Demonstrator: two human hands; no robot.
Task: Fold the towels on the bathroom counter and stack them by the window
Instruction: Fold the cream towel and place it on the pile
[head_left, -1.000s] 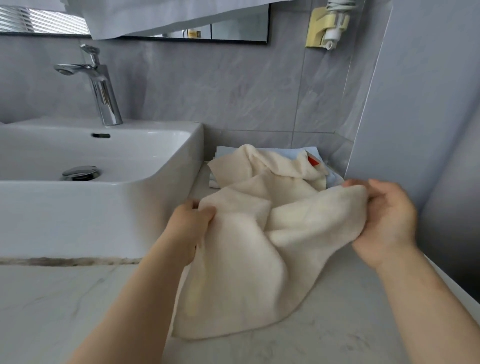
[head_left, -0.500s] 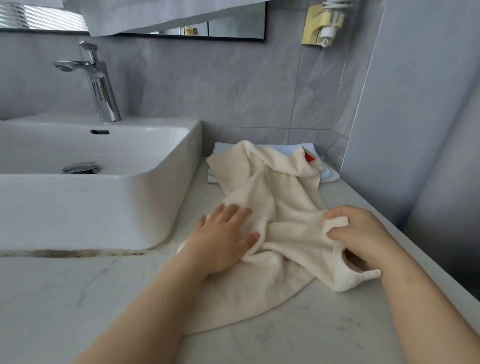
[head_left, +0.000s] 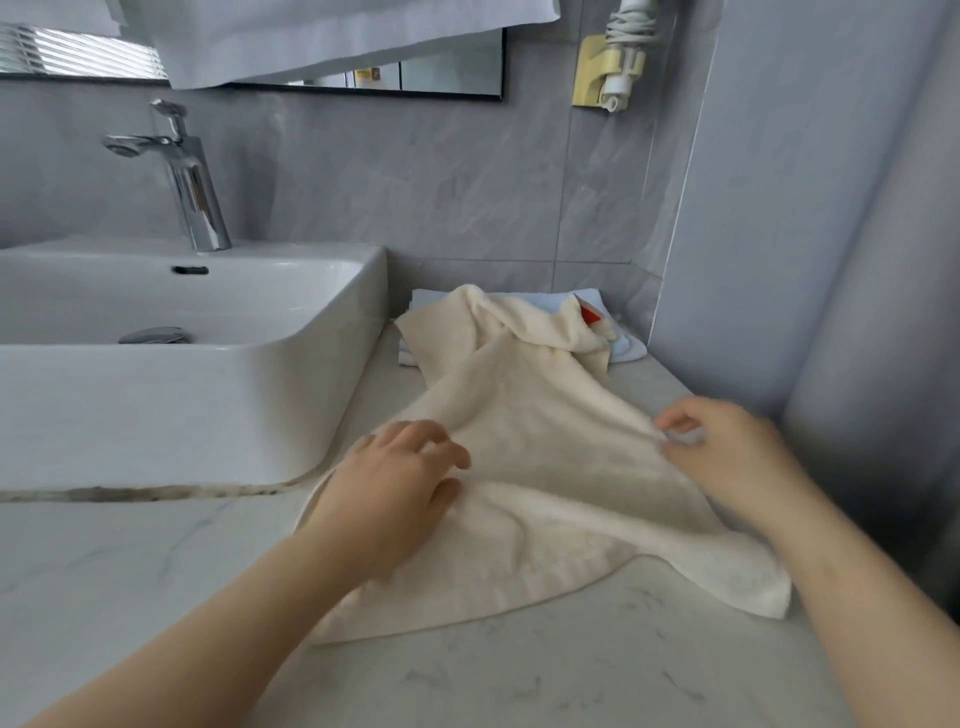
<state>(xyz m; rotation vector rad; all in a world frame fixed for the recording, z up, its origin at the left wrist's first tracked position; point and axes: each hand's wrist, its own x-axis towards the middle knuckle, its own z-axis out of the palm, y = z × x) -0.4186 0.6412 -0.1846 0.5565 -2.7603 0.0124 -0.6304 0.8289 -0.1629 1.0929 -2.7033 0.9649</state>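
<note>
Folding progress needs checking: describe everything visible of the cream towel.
The cream towel is soft-looking terry cloth, unfolded and rumpled, spread on the marble-look counter right of the sink. Its far end lies bunched over a pale blue towel in the corner; its near edge curves loosely. The left hand lies on its left side, grip unclear; the right hand pinches a raised fold.
</note>
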